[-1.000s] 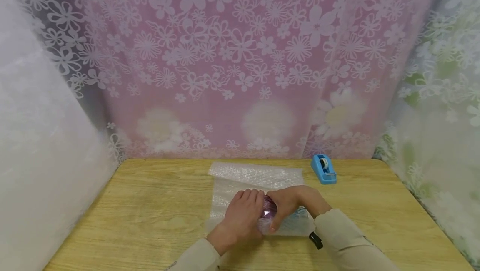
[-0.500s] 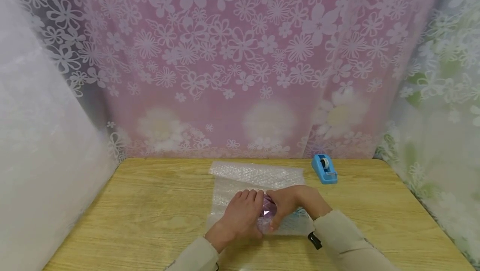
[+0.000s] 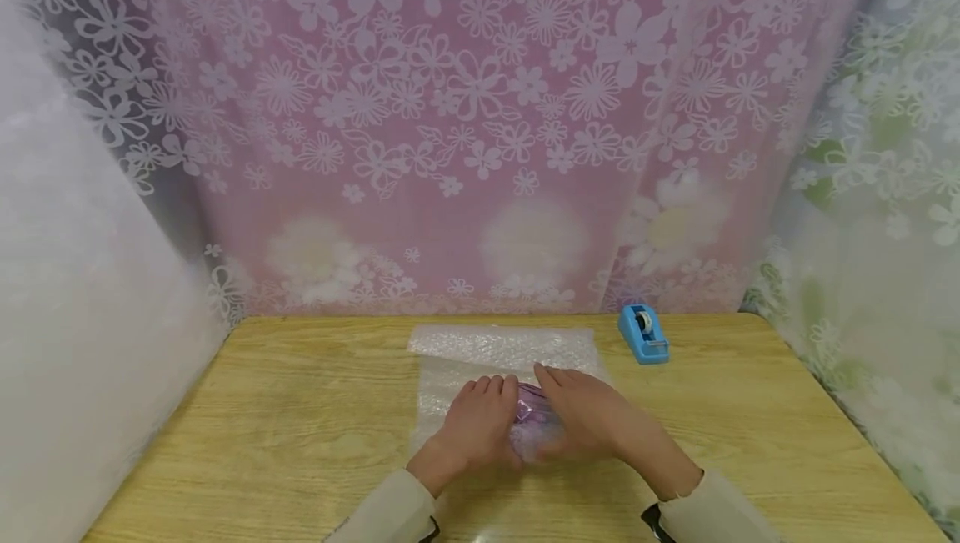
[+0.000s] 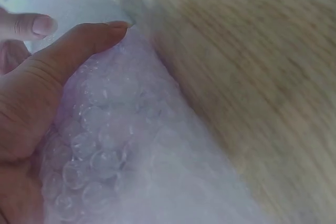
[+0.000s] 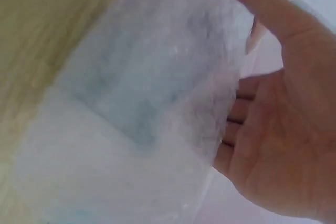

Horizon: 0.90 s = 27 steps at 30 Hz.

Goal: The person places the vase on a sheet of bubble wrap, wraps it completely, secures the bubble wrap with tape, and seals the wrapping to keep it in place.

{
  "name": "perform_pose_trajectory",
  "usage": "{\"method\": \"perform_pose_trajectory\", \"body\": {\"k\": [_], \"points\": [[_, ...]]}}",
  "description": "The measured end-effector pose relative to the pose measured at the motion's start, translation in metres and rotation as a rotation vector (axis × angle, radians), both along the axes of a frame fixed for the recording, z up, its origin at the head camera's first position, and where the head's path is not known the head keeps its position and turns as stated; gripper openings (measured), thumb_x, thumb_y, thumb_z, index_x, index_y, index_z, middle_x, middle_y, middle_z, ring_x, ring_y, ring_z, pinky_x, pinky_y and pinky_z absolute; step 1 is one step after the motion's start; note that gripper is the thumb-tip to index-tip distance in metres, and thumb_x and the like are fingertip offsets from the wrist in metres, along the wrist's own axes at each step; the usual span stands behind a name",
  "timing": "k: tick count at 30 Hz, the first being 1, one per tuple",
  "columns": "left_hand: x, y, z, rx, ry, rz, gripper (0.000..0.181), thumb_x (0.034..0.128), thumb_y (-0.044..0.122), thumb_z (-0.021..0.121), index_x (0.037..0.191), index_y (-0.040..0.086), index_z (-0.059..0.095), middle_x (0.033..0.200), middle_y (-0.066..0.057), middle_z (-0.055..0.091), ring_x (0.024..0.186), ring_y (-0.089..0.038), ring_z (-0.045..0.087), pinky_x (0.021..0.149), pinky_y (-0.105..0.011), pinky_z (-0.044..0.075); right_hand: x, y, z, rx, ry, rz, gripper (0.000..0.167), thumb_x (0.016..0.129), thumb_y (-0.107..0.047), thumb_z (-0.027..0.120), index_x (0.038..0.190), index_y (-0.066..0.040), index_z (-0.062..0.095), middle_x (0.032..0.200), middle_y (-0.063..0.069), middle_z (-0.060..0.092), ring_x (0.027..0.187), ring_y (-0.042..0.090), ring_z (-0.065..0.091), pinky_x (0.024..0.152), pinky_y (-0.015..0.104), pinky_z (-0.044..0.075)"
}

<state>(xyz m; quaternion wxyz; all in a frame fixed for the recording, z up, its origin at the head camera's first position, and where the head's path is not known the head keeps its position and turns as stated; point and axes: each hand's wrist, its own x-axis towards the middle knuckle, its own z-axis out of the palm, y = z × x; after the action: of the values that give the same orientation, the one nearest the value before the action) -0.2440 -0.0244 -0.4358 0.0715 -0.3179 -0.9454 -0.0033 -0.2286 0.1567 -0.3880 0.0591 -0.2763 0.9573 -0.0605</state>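
A shiny purple item [image 3: 531,404], its kind unclear, lies between both hands, partly wrapped in bubble wrap [image 3: 502,349]. My left hand [image 3: 477,422] grips its left side. In the left wrist view the left thumb [image 4: 73,51] lies along the bubbly wrap [image 4: 100,145]. My right hand [image 3: 592,414] holds the right side of the bundle, slightly blurred. In the right wrist view, the right hand [image 5: 289,124] has its fingers behind the cloudy wrap [image 5: 147,66] and its thumb near the upper edge. A bluish patch shows through there. The hands and wrap hide most of the item.
A blue tape dispenser [image 3: 643,334] stands at the back right of the wooden table [image 3: 315,409]. Unrolled wrap stretches behind the hands toward the back edge. Floral curtains [image 3: 450,109] hang behind and on both sides.
My right hand has turned and shifted its hold, its forearm now coming from lower right. More of the purple item's front is covered by wrap. The left hand keeps its grip.
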Motion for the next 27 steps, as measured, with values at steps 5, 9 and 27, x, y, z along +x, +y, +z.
{"method": "perform_pose_trajectory", "body": {"k": [5,9,27], "points": [[-0.003,-0.002,0.002,0.026,-0.055,-0.005,0.08,0.0567,0.054,0.083,0.11,0.007,0.046,0.091,-0.001,0.053,0.089,-0.02,0.055,0.083,-0.037,0.047,0.022,0.003,-0.011,-0.022,0.258,0.038,0.094,0.079,-0.048,0.074,0.141,0.01,0.034,0.142,0.023,0.04,0.129,0.036,0.04,0.102,0.047,0.035],[-0.008,-0.004,0.005,0.052,-0.109,-0.015,0.076,0.0575,0.053,0.084,0.106,0.009,0.046,0.087,0.001,0.051,0.082,-0.018,0.053,0.079,-0.035,0.047,0.04,-0.004,-0.022,-0.001,0.342,0.05,0.091,0.08,-0.041,0.074,0.143,0.009,0.031,0.146,0.024,0.035,0.133,0.036,0.034,0.104,0.046,0.033],[-0.017,-0.009,0.013,0.09,-0.292,-0.001,0.074,0.0567,0.047,0.087,0.107,0.008,0.049,0.092,-0.002,0.057,0.083,-0.018,0.056,0.077,-0.032,0.048,0.059,-0.021,-0.055,0.098,0.559,0.051,0.099,0.074,-0.043,0.076,0.144,0.009,0.028,0.151,0.024,0.023,0.139,0.035,0.023,0.111,0.044,0.017]]}}
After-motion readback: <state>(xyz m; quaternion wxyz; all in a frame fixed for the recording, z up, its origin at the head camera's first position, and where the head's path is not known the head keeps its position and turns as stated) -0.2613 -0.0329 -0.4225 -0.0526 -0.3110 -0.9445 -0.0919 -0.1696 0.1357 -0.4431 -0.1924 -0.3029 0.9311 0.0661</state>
